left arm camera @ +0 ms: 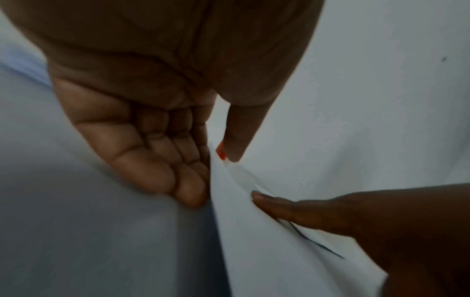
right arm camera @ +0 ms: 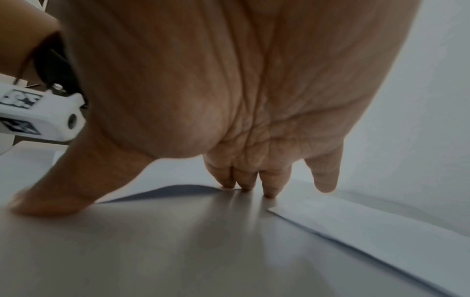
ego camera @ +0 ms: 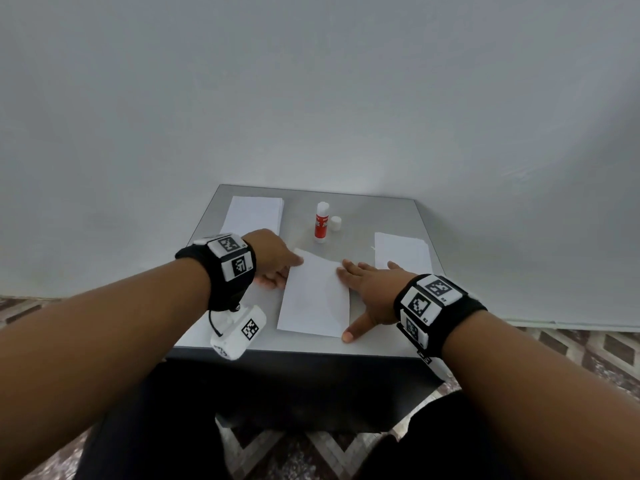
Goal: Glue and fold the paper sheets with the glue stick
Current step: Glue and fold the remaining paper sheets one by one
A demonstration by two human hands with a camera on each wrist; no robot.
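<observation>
A white paper sheet (ego camera: 313, 299) lies in the middle of the grey table (ego camera: 381, 216). My left hand (ego camera: 287, 268) pinches its far left edge, thumb on top and fingers (left arm camera: 178, 180) beneath, and that edge is lifted a little. My right hand (ego camera: 360, 289) lies open on the sheet's right edge, its straight fingertips (right arm camera: 244, 186) pressing down and the thumb spread toward the near corner. The red and white glue stick (ego camera: 322, 223) stands upright behind the sheet, with its white cap (ego camera: 336, 223) beside it.
A stack of white paper (ego camera: 254, 216) sits at the table's back left. More sheets (ego camera: 401, 252) lie at the right, just beyond my right hand. A pale wall rises behind the table. The table's front edge is near my wrists.
</observation>
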